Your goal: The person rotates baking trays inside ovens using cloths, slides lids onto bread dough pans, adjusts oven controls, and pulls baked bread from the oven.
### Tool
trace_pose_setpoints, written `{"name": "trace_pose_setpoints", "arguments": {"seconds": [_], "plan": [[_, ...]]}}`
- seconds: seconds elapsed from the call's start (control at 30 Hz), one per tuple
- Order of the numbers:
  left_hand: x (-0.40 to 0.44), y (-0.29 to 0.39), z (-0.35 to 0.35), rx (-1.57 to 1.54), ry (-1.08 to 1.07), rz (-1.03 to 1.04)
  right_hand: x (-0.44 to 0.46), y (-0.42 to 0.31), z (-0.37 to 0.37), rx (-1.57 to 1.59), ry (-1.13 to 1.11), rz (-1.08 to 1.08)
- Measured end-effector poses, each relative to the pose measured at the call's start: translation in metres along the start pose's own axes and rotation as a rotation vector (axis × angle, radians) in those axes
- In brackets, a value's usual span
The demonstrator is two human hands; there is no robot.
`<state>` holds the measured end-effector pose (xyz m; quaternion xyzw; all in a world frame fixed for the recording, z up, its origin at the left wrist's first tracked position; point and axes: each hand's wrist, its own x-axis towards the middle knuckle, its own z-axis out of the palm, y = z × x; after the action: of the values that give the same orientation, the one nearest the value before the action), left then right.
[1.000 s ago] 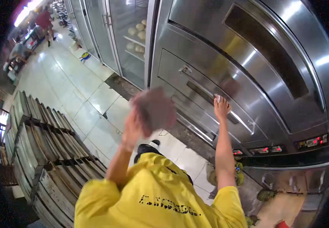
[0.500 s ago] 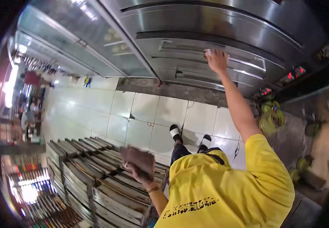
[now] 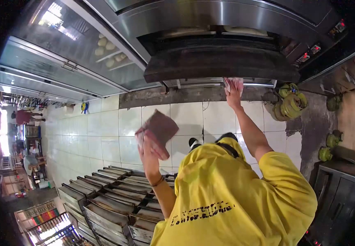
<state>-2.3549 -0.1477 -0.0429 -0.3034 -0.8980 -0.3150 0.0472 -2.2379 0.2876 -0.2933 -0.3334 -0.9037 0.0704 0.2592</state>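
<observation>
My right hand is closed on the long metal handle of an oven door, with a pinkish cloth between palm and bar. The dark oven door is folded down, and pale shapes show inside the opening above it. Off to the left, my left hand grips a folded brown and pink cloth, held in the air over the floor. That cloth touches neither the oven nor the trolley of pans.
Long metal pans are stacked at the lower left, close to my left arm. A glass-doored cabinet with round dough pieces stands left of the oven. Green gas cylinders sit to the right. White tiles cover the floor.
The oven door has swung down from shut to open, my right hand moving down with its handle. My left hand has risen with its cloth, away from above the pans.
</observation>
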Motion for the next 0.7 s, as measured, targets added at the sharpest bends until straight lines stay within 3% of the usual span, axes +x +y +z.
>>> {"name": "trace_pose_setpoints", "arguments": {"seconds": [0.03, 0.07, 0.13, 0.2, 0.27, 0.33, 0.4, 0.47, 0.57, 0.63, 0.7], "plan": [[0.013, -0.004, -0.005, -0.021, 0.01, -0.016, -0.021, 0.008, 0.015, 0.252, -0.184, 0.234], [0.025, -0.009, -0.008, -0.393, -0.021, -0.21, -0.038, 0.012, 0.032, 0.504, -0.36, 0.469], [0.046, -0.024, -0.01, -0.774, -0.053, -0.397, -0.065, 0.004, 0.061, 0.591, -0.35, 0.975], [0.053, -0.045, -0.008, -0.931, -0.024, -0.458, -0.059, -0.025, 0.017, 1.25, -0.446, 1.101], [0.054, -0.065, -0.006, -0.98, -0.018, -0.415, -0.02, -0.084, -0.043, 1.602, -0.36, 1.318], [0.071, -0.073, -0.001, -1.243, -0.014, -0.79, 0.034, -0.121, -0.092, 1.712, -0.403, 1.287], [0.079, -0.085, 0.004, -1.105, -0.086, -0.797, 0.059, -0.127, -0.09, 1.807, -0.48, 1.257], [0.09, -0.087, 0.015, -1.513, -0.023, -0.802, 0.089, -0.119, -0.066, 1.778, -0.466, 1.223], [0.101, -0.089, 0.034, -1.803, 0.131, -0.887, 0.122, -0.122, -0.041, 1.73, -0.679, 1.233], [0.103, -0.068, 0.037, -1.894, 0.326, -0.99, 0.131, -0.137, -0.033, 1.75, -0.847, 1.299], [0.108, -0.06, 0.043, -1.882, 0.51, -0.965, 0.122, -0.154, -0.02, 1.727, -1.055, 1.289]]}}
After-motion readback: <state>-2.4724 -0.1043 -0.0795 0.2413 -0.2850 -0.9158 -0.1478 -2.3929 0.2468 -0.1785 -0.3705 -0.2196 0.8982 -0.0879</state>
